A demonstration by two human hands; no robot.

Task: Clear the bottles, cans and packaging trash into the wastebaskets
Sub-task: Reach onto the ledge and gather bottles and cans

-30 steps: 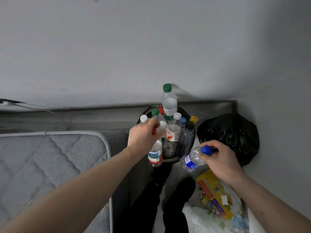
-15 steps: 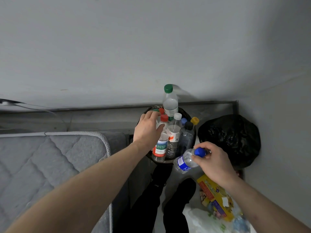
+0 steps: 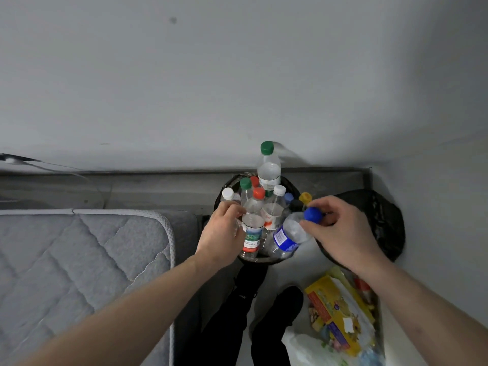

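A round black wastebasket [image 3: 229,184] stands against the wall, packed with several upright plastic bottles. My left hand [image 3: 221,235] is at its front left, fingers curled on a red-capped bottle [image 3: 253,229] that stands inside. My right hand [image 3: 343,233] pinches the neck of a blue-capped bottle [image 3: 289,237] with a blue label. That bottle is tilted over the basket's front right rim, its base low among the others. A tall green-capped bottle [image 3: 268,167] rises at the back. Right of the basket sits a second wastebasket lined with a black bag [image 3: 384,220].
A grey quilted mattress [image 3: 79,262] fills the left. Below my right arm lie yellow packaging [image 3: 339,310] and a white plastic bag [image 3: 303,348]. My dark-clad legs [image 3: 232,313] stand in front of the basket. Walls close in at the back and right.
My left hand set the red-capped bottle upright into the basket and slid back toward me. My right hand carried the blue-capped bottle up and left to the basket's rim.
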